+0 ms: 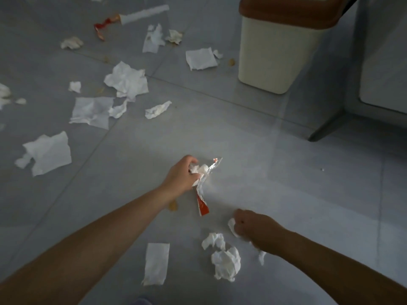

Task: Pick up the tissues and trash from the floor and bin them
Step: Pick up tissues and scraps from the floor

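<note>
The left hand (pixel 182 176) is clenched around a wad of white tissue (pixel 199 169) together with a foil wrapper (pixel 203 188), whose silver inside sticks up past the fingers toward the bin while its red end hangs down below the grip. The right hand (pixel 255 227) is closed over a second bit of tissue (pixel 232 226), white paper showing at the thumb side and trailing out beneath the wrist. Just below and between the two grips, on the grey tiled floor (pixel 286 183), lie two crumpled tissues: a small one (pixel 213 239) close to the right hand and a larger ball (pixel 226 264) touching or nearly touching it. Further toward the left forearm a flat rectangular sheet (pixel 156 264) lies by itself. Well beyond the left grip, on its outer side, the floor is scattered with more paper: a large flat piece (pixel 49 154), a smoothed sheet (pixel 92 112), a big crumpled heap (pixel 127 81), and a twisted scrap (pixel 157 110) nearer the middle. Farther still there are a folded sheet (pixel 201 58), a torn strip (pixel 154 39) with a small wad (pixel 175 36) beside it, and another red wrapper (pixel 103 25) next to a long white strip (pixel 145 14). The cream bin (pixel 273 56) with a brown lid (pixel 286 12) stands ahead and to the right of both grips, well apart from them, beside grey furniture (pixel 330 128).
</note>
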`<state>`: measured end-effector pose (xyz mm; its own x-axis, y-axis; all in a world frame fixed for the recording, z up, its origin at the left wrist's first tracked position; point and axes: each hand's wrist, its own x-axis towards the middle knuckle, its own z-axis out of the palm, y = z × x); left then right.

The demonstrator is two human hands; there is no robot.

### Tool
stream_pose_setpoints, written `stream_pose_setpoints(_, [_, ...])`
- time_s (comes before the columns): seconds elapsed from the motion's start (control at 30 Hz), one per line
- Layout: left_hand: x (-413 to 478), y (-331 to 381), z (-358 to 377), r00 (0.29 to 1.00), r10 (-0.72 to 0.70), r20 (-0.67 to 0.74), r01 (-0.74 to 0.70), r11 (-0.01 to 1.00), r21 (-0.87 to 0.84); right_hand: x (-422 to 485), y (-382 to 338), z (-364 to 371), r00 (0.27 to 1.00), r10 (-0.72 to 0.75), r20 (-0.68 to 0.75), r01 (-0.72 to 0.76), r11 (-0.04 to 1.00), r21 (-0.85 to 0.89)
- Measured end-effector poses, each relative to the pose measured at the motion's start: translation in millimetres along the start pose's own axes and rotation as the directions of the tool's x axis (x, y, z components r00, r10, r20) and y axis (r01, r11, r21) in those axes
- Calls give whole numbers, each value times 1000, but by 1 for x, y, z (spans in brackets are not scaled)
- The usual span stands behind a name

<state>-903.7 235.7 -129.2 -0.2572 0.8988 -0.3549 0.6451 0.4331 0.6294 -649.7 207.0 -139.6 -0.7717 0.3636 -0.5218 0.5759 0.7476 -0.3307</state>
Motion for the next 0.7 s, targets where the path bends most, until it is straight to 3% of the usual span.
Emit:
stream_pose_setpoints(0.17, [11, -2, 18, 966, -147, 213, 130, 987, 91, 9, 11, -7, 970, 195, -143, -166, 967, 191])
stream_pose_setpoints(0.33, [8, -7, 30, 971, -53, 235, 21, 990, 137, 19, 23, -35, 851, 434, -294, -267, 841, 470])
stream_pose_setpoints(0.4, [10, -5, 30, 974, -18, 226, -28, 980, 199, 21, 25, -47, 825, 488, -285, -258, 775, 577])
stream_pose_setpoints(0.47, [11, -5, 30, 967, -1, 254, -55, 975, 214, 16, 23, -55, 879, 447, -162, -248, 722, 647])
stream_pose_setpoints(0.57, [11, -7, 29, 972, 3, 234, -52, 978, 202, 1, 15, -44, 980, 193, 49, -196, 885, 423])
stream_pose_setpoints(0.7, [10, -5, 28, 977, 26, 211, -57, 988, 141, -26, -3, 6, 972, 41, 231, -113, 945, 308])
